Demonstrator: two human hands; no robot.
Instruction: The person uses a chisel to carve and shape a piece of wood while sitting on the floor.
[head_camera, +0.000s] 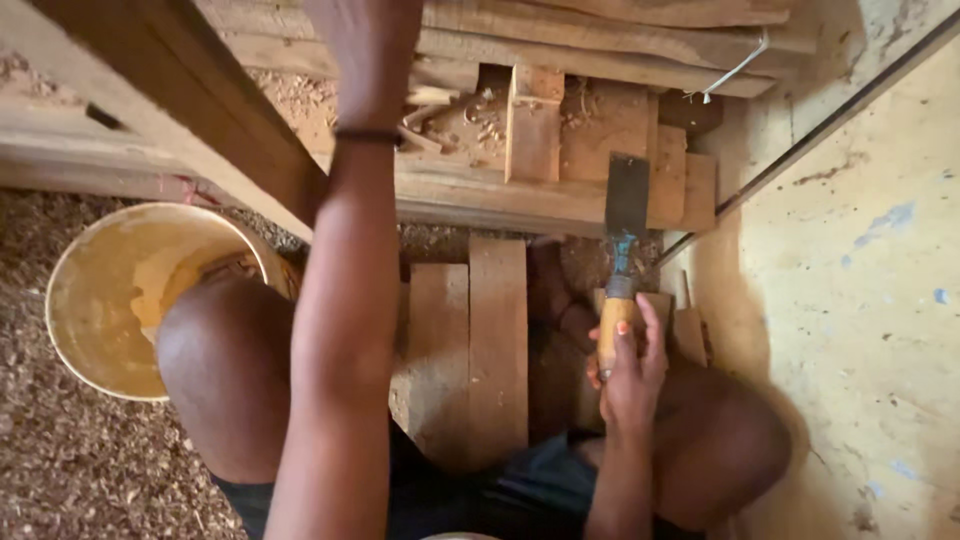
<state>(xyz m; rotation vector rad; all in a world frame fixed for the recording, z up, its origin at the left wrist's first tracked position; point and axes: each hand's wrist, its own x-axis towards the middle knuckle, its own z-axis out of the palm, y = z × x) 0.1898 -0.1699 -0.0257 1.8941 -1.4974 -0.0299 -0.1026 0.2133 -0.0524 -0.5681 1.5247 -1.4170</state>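
Sawdust covered the floor where we crouched, our right hand (628, 362) closed around the chisel (622, 265), its blade pointing straight away toward the stacked planks (600, 195), while our left hand (365, 45) reached up, grip unclear.

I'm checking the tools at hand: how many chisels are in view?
1. A broad chisel with a wooden handle is gripped in the right hand, blade pointing away over the planks. Others may lie hidden among the shavings and boards.
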